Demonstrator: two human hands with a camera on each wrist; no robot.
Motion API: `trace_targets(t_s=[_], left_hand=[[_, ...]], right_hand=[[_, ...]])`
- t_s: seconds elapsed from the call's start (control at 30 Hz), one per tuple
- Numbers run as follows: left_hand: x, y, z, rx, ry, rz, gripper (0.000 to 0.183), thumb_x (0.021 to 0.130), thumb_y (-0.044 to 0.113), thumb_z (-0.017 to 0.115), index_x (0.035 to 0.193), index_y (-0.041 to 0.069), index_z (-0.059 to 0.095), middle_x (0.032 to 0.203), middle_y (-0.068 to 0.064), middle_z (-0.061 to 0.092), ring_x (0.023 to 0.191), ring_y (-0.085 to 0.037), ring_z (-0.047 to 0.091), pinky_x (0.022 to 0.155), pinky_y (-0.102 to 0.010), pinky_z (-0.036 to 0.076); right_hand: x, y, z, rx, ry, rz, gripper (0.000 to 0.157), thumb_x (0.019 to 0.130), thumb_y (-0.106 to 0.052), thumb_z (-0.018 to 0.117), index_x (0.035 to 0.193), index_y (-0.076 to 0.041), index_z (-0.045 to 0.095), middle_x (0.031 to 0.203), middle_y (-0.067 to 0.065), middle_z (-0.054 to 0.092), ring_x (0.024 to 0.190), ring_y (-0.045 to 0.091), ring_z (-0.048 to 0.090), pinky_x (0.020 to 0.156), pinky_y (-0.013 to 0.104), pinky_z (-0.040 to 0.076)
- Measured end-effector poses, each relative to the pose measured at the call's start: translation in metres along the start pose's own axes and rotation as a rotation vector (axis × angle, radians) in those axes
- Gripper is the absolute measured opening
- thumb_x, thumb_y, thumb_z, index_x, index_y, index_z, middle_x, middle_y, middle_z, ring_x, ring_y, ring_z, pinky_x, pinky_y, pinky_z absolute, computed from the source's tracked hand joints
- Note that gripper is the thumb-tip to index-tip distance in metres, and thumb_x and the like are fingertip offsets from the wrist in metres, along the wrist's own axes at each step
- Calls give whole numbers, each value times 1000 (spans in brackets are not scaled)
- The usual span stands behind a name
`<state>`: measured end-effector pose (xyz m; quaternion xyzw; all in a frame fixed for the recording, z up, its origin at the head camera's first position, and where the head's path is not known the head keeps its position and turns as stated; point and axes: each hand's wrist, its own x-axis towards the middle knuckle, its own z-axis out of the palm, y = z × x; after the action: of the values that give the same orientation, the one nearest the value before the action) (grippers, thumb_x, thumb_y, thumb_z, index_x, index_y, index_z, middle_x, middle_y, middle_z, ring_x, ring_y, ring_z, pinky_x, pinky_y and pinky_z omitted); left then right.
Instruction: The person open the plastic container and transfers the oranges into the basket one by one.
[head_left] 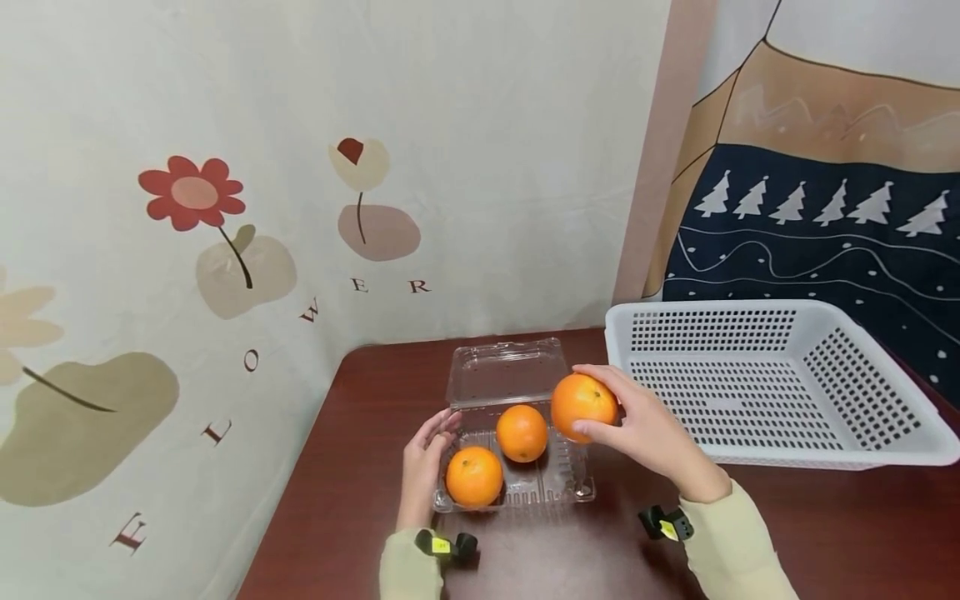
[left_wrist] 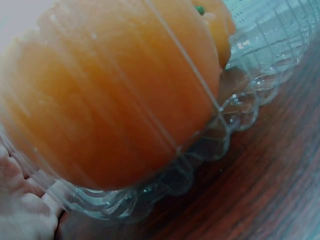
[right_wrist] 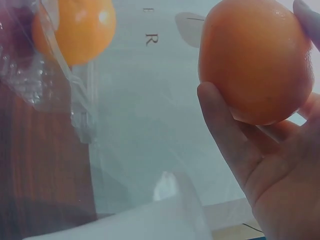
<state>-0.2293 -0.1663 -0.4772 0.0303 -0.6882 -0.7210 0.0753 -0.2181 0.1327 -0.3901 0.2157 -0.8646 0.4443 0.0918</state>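
An orange (head_left: 582,407) is gripped between the thumb and fingers of my right hand (head_left: 637,425), held up over the right side of a clear plastic clamshell box (head_left: 551,487). The right wrist view shows that orange (right_wrist: 255,60) with fingers round its sides. Inside the box sit two more oranges, one at the front left (head_left: 474,477) and one near the middle (head_left: 521,433). My left hand (head_left: 427,462) rests at the box's left wall, its fingers loosely extended along the rim. Through the clear wall, the left wrist view shows the front-left orange (left_wrist: 115,100) up close.
Behind the box its hinged lid (head_left: 510,372) lies folded back on the dark red table (head_left: 360,433). A white perforated plastic basket (head_left: 720,404) stands to the right, beside my right forearm. A patterned cloth (head_left: 480,167) hangs along the back and left.
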Motion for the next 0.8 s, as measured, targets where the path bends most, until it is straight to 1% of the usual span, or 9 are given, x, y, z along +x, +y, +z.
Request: trace_targets(t_s=[0.07,0.23,0.43,0.57,0.8], left_hand=[[0,-1,0,-2,-2,3,37,86,-2,43,122,0,51,117,-16,57,110,-26,52,87,-21,42],[-1,-2,0,-10,3,15,37,85,-3,44,121,-1,51,116,-17,57,110,-27,52,86,-20,42],[-1,-2,-1,-8,3,1,37,85,-2,45,121,0,51,116,-17,57,110,-27,52,85,-18,42],[-1,-2,-1,-5,5,4,36,85,-3,45,121,0,51,116,-16,57,110,-26,52,86,-18,42],[-1,0,-1,-2,5,7,36,85,-2,45,121,0,51,115,-15,58,109,-25,53,86,-18,42]], right_hand=[[0,-1,-3,-4,-3,2,61,72,-47,68,126,-33,44,119,-13,47,93,11,50,73,33,47],[2,-1,-6,-36,-11,-3,62,71,-50,67,127,-34,44,121,-12,46,92,11,50,71,31,47],[3,-4,-12,-82,-35,-9,64,71,-53,66,127,-32,44,121,-10,47,92,12,49,71,32,47],[5,-6,-16,-124,-50,-45,63,70,-54,65,126,-34,44,120,-11,47,92,11,49,72,33,46],[8,-9,-24,-205,-76,-103,64,68,-58,65,124,-33,46,116,-13,48,92,8,48,73,34,45]])
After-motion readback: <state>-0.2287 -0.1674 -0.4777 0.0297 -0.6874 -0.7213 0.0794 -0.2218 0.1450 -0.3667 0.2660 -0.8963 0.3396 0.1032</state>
